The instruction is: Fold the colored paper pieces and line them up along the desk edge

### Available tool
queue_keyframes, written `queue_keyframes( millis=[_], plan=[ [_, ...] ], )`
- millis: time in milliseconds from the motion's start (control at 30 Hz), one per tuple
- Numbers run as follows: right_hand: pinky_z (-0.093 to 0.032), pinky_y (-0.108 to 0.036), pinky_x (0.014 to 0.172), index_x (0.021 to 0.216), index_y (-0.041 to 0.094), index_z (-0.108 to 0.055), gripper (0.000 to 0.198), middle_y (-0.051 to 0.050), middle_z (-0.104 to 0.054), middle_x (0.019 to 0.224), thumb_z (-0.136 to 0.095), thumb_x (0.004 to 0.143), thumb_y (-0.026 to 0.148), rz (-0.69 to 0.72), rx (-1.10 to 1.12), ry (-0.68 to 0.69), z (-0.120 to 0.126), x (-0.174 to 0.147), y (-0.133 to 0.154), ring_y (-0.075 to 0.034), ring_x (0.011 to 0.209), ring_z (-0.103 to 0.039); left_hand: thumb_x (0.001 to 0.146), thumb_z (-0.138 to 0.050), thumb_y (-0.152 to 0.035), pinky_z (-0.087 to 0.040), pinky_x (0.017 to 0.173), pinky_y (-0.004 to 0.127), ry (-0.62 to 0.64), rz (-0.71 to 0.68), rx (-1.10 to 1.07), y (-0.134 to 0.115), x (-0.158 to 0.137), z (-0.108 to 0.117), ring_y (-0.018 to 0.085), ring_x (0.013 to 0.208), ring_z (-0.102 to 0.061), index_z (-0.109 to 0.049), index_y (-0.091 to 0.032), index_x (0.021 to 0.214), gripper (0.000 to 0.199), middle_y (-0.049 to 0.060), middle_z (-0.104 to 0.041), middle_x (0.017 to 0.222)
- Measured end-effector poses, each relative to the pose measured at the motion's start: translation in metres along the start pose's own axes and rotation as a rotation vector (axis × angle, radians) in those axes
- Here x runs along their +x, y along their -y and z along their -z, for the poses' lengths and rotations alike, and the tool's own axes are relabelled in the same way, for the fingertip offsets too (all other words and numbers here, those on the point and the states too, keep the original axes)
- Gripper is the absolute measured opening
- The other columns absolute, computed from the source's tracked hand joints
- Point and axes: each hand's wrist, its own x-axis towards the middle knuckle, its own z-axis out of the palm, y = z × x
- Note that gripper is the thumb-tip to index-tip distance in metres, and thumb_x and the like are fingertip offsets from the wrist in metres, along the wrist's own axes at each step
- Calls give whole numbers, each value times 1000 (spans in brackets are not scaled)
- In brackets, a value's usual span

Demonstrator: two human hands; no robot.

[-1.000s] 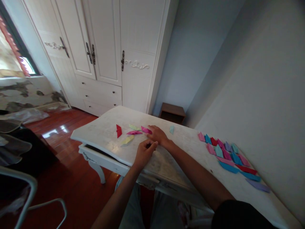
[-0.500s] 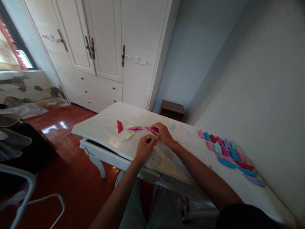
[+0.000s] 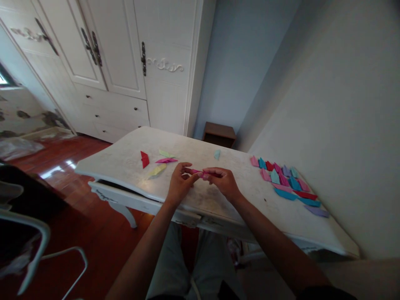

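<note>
Between my two hands is a small pink folded paper [image 3: 196,171], partly hidden by my fingers just above the white table [image 3: 125,166]. My left hand [image 3: 180,182] pinches its left side, while the thumb and fingers of my right hand [image 3: 224,182] are closed on its right end. Left of my hands lie a red folded paper [image 3: 144,159], a magenta one [image 3: 166,160], a pale green one [image 3: 166,153] and a yellow one [image 3: 157,170]. A light blue folded piece [image 3: 216,154] lies beyond my right hand.
Several boat-like folded papers [image 3: 286,194] in pink, blue, red and purple are grouped at the table's right, by the wall. A drawer [image 3: 125,189] at the front left is slightly out. Behind the table stand a white wardrobe [image 3: 168,96] and a brown box-like cabinet [image 3: 219,130].
My right hand has drawn back from over the pink folded paper, and my left hand has come up to grip it too. The view has swung a little to the right.
</note>
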Motion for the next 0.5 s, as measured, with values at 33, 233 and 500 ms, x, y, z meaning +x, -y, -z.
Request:
queue_keyframes(
  millis=[33,233,500],
  plan=[
    [-52,-26,56,87,19,-77,25,-3,-74,75,-78,67,34,-15,29,20,0,-2,1,-16,65,-66,62,-81,-42,-41,44,18,40,-6,12,0,0,0,8,50,-54,-58,-16,96,48,-3,-61,71],
    [-60,-31,70,91,18,-72,39,-2,-73,79,-86,57,30,-178,335,-35,7,-15,4,-16,74,-69,70,-77,-43,-37,43,18,186,16,-8,3,1,3,8,43,-52,-65,-14,78,33,-1,-61,55],
    [-62,-29,72,85,15,-72,37,-3,-73,80,-89,55,30,-294,455,-140,13,-27,3,-15,72,-70,70,-78,-42,-40,42,20,183,55,16,3,-1,2,10,40,-52,-71,-13,77,31,1,-62,49]
  ],
)
